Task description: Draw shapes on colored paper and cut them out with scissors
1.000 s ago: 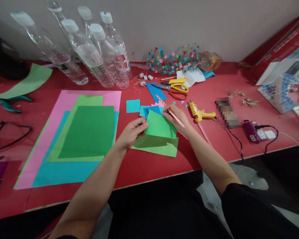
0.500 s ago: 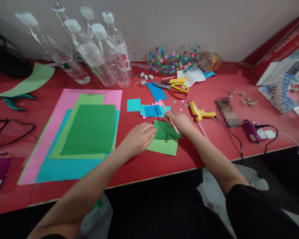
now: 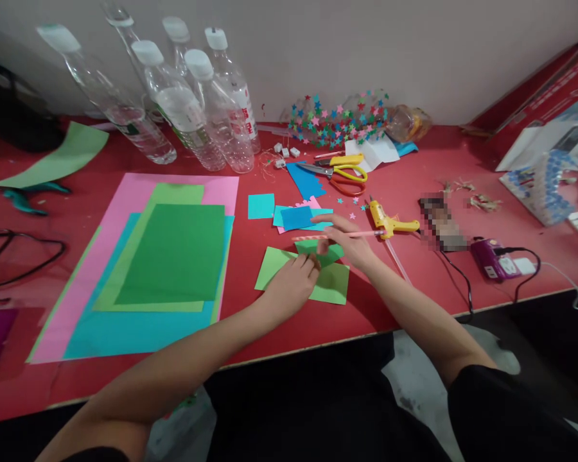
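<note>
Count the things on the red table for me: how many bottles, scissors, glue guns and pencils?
Standing clear bottles: 5
Scissors: 1
Yellow glue gun: 1
Pink pencil, held in the right hand: 1
Total: 8

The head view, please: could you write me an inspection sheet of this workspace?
Surface: red table, largely covered.
Job's things: dark green paper piece on light green sheet; pink pencil.
Clutter: stacked paper sheets, bottles, scissors, glue gun, blue squares, paper stars.
Grippers: left hand pressing the green pieces; right hand gripping the pencil.
Cables: black cable at left; black cable on the purple device.
Surroundings: pale wall; red box at right.
</note>
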